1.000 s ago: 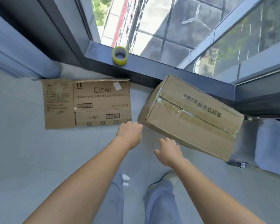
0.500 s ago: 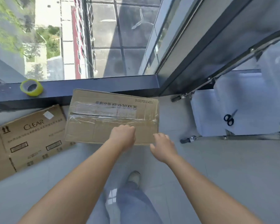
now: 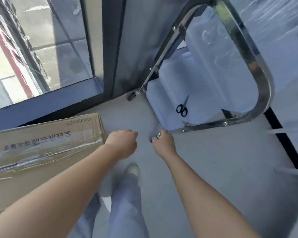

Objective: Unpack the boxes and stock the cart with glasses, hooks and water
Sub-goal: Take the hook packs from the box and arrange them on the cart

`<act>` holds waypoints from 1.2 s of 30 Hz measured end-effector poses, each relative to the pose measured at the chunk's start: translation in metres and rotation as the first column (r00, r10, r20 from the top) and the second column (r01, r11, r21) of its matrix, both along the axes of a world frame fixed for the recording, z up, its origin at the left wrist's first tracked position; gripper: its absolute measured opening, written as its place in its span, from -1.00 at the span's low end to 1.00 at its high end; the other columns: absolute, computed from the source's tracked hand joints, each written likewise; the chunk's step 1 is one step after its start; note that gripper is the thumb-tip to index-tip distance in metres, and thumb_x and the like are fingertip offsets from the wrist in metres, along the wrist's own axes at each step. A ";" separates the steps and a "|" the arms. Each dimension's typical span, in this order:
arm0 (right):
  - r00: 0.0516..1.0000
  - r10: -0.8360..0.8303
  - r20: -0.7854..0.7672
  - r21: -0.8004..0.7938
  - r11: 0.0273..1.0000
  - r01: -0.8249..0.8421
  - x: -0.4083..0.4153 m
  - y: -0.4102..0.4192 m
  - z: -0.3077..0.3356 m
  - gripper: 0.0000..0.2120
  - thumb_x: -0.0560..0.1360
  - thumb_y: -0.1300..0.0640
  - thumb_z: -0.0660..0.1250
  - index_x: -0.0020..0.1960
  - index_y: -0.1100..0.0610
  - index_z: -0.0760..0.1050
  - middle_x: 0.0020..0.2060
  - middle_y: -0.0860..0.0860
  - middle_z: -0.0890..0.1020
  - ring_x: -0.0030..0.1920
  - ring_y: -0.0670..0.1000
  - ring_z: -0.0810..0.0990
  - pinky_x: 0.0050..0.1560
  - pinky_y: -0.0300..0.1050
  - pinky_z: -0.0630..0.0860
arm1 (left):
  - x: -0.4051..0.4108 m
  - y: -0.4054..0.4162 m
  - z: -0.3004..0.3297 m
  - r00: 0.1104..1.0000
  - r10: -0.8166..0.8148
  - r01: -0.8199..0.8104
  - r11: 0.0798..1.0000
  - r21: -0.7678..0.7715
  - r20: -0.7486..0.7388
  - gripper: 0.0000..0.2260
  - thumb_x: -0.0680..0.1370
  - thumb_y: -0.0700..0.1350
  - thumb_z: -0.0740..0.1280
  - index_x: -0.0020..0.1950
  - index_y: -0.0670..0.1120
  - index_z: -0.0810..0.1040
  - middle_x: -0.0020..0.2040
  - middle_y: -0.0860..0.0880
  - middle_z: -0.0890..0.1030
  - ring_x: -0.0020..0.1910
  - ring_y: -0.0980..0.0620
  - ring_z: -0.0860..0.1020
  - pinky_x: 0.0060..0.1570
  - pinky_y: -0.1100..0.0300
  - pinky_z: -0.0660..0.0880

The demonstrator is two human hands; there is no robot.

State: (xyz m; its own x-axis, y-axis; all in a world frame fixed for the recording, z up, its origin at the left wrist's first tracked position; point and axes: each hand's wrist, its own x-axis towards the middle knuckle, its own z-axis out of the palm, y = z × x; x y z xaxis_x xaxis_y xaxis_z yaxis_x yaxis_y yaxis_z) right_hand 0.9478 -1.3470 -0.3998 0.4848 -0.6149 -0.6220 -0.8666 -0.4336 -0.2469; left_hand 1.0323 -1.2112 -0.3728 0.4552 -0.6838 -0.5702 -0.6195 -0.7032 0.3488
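A taped cardboard box with printed characters lies on the floor at the left, below the window sill. My left hand hovers just off the box's right corner, fingers curled, holding nothing. My right hand, with a ring on one finger, is curled and empty close to the cart's lower front corner. The cart has a chrome tube frame and white shelves. Black scissors lie on its lower shelf. Blurred clear glasses show on an upper shelf.
A dark window frame and sill run behind the box. A cart caster rests by the frame's post. My leg and shoe stand on the grey floor between my arms.
The view has swung right: the flattened CLEAR carton and the tape roll have left the frame and the cart fills the right side. Both hands have come off the box's near edge.
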 end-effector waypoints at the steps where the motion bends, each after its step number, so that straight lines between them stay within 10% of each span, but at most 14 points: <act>1: 1.000 -0.031 0.008 -0.004 1.000 0.031 0.003 -0.016 -0.005 -0.71 0.53 0.18 0.14 0.21 0.27 0.37 0.20 0.18 0.41 0.13 0.15 0.43 0.03 -0.05 0.43 | 0.001 -0.015 -0.003 1.000 -0.007 0.007 1.000 -0.003 -0.011 -0.71 0.61 -0.05 0.10 0.28 -0.10 0.40 0.22 -0.10 0.48 0.21 -0.14 0.45 0.06 0.07 0.39; 17: 0.980 0.175 -0.094 -0.265 0.944 -0.194 0.044 -0.186 -0.130 -0.43 0.56 0.20 0.19 0.50 0.18 0.06 0.51 0.09 0.07 0.50 0.11 0.06 0.31 0.04 0.30 | 0.001 -0.158 -0.093 0.952 0.226 -0.228 0.974 0.018 -0.204 -0.65 0.62 0.08 0.09 0.31 -0.06 0.41 0.20 -0.03 0.51 0.18 -0.07 0.49 0.10 0.07 0.46; 28: 0.938 0.309 -0.156 -0.332 0.878 -0.344 0.045 -0.197 -0.126 -0.70 0.49 0.37 0.19 0.22 0.27 0.39 0.27 0.15 0.32 0.17 0.19 0.44 -0.09 -0.07 0.34 | -0.002 -0.145 -0.096 0.941 0.269 -0.263 0.963 0.055 -0.208 -0.66 0.62 0.05 0.09 0.33 -0.06 0.38 0.23 -0.04 0.50 0.19 -0.08 0.49 0.10 0.06 0.47; 36: 0.908 0.394 0.143 -0.415 0.857 -0.306 0.036 -0.124 -0.094 -0.73 0.51 0.35 0.24 0.21 0.28 0.44 0.13 0.23 0.46 -0.04 0.26 0.53 -0.09 0.04 0.35 | 0.003 -0.101 -0.086 0.959 0.277 -0.279 0.960 -0.034 -0.058 -0.58 0.63 -0.03 0.12 0.48 -0.03 0.18 0.34 -0.05 0.40 0.31 -0.09 0.37 0.19 0.06 0.35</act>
State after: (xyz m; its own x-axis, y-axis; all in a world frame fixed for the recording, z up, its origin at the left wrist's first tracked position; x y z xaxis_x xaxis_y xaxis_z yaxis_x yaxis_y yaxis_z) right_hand 0.9836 -1.4710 -0.4938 0.8065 -0.5431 -0.2337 -0.5835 -0.7950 -0.1660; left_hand 1.0358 -1.3126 -0.4585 0.6008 -0.5580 -0.5724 -0.3820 -0.8294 0.4076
